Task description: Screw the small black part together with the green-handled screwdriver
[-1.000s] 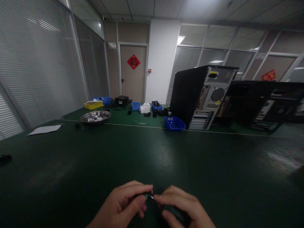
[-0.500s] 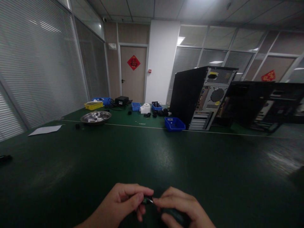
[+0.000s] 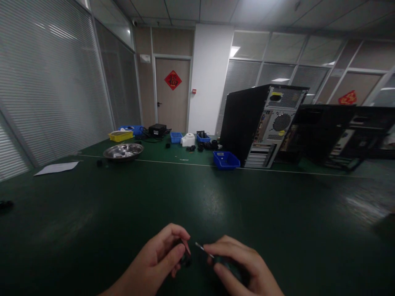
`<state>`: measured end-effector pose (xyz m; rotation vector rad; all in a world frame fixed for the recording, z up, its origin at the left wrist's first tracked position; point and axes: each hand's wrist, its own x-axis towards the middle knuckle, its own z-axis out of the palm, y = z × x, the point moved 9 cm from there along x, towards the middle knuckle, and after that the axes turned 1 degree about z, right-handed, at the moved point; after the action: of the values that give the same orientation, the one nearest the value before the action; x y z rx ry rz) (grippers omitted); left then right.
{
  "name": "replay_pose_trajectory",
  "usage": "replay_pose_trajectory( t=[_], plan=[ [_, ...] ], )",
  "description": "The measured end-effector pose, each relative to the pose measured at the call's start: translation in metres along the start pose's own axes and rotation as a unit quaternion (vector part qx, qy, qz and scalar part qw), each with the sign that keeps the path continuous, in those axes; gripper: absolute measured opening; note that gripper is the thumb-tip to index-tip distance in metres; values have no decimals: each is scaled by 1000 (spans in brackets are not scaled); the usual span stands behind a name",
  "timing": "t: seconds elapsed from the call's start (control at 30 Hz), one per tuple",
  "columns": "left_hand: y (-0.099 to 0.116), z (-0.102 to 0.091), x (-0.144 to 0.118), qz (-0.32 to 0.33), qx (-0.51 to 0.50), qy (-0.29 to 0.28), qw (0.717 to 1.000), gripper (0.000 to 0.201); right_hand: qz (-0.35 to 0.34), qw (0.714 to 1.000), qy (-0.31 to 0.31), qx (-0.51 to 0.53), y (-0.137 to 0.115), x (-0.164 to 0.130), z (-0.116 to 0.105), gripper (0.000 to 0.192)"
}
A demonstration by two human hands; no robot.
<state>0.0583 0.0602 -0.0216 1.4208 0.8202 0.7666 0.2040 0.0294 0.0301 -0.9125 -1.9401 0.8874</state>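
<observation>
Two hands meet low: left hand pinches a small, light black part; right hand grips a stiff screwdriver.

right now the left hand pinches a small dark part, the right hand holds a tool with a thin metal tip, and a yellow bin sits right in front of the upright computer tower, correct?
Not quite: the bin in front of the upright computer tower is blue, as the head view shows. The yellow bin sits far off to the left. The left hand does pinch a small dark part, and the right hand holds a tool with a thin metal tip.
</observation>
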Motion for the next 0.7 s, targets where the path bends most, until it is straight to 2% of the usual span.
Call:
replay_pose_trajectory(
  t=[0.07,0.13,0.23,0.33,0.43,0.57,0.63,0.7],
  plan=[
    [1,4,-3,-7,28,-17,999,33,8,1000,8,-2,2,0,-2,30],
    [7,10,-6,1,100,-40,994,29,5,1000,9,1,2,0,-2,30],
    [20,19,-10,36,217,-73,973,23,4,1000,4,3,1,0,-1,30],
    [28,26,-11,54,294,-98,949,19,14,1000,1,-4,1,1,-1,29],
    [28,25,-10,52,310,-88,945,23,20,1000,0,-10,3,0,-1,27],
    [34,18,-13,70,281,-50,956,31,12,1000,10,-17,3,-2,-3,27],
    [41,21,-16,58,276,-67,957,32,10,999,16,-38,1,-3,-3,27],
    [47,27,-17,21,293,-111,949,37,1,998,-10,-62,0,-4,2,28]
  ],
)
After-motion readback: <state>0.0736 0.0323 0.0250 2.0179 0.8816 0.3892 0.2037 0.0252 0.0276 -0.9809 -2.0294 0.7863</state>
